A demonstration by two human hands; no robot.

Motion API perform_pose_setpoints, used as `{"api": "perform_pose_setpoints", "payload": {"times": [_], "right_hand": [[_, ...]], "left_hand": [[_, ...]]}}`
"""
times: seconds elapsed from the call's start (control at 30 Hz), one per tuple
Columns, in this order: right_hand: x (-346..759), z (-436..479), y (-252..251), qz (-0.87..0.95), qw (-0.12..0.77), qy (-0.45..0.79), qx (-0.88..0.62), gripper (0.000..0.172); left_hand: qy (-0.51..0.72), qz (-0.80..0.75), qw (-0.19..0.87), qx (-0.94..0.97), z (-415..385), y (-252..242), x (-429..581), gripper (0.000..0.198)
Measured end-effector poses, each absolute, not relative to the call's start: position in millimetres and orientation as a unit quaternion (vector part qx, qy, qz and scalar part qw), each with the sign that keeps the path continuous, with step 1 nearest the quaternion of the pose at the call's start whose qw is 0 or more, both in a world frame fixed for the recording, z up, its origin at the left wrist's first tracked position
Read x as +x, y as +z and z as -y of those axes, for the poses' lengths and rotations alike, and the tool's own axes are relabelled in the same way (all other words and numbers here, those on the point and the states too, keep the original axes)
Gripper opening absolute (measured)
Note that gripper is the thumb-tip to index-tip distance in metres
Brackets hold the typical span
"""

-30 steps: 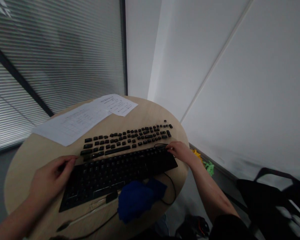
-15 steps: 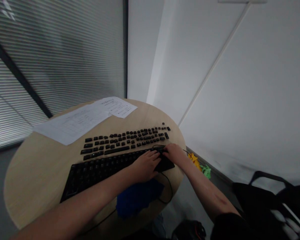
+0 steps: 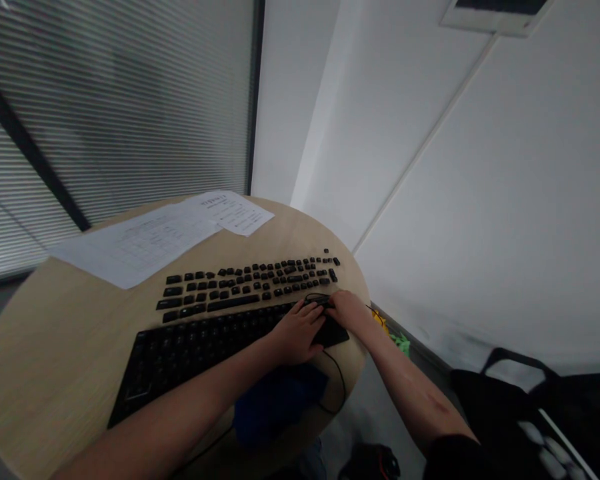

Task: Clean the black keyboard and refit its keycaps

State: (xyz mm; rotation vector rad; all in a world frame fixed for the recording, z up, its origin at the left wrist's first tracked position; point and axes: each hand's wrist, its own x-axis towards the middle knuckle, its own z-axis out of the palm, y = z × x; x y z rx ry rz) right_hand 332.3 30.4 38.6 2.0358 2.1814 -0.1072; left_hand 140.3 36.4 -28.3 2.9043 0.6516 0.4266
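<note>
A black keyboard (image 3: 185,353) lies along the near side of the round table. My left hand (image 3: 300,333) rests on its right part, fingers stretched out over the keys. Close beside it, at the keyboard's far right corner, my right hand (image 3: 347,310) has its fingers bent down and together; what is between them is hidden. A thin black cable (image 3: 316,295) loops near both sets of fingertips. Behind the keyboard, loose black keycaps stand in rows, with a long space bar (image 3: 233,303) in the front rows.
White printed papers (image 3: 155,240) lie at the back left of the wooden table (image 3: 25,347). A dark blue bundle (image 3: 277,403) sits at the near edge under my left wrist. Beyond the right edge are yellow and green items (image 3: 401,343) and a black chair (image 3: 505,393).
The view has shifted slightly, showing more of the wall device at the top. Both hands stay at the keyboard's right end, with only slight finger movement.
</note>
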Motion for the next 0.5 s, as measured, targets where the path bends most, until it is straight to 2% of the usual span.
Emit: {"api": "perform_pose_setpoints", "payload": {"times": [0.2, 0.5], "right_hand": [[338.5, -32.4, 40.6, -0.727, 0.092, -0.034, 0.68, 0.023], [348.4, -34.6, 39.5, -0.727, 0.044, -0.066, 0.683, 0.023]], "left_hand": [[0.167, -0.219, 0.074, 0.958, -34.1, -28.3, 142.3, 0.064], [0.174, -0.22, 0.083, 0.956, -33.1, -29.7, 142.6, 0.067]]}}
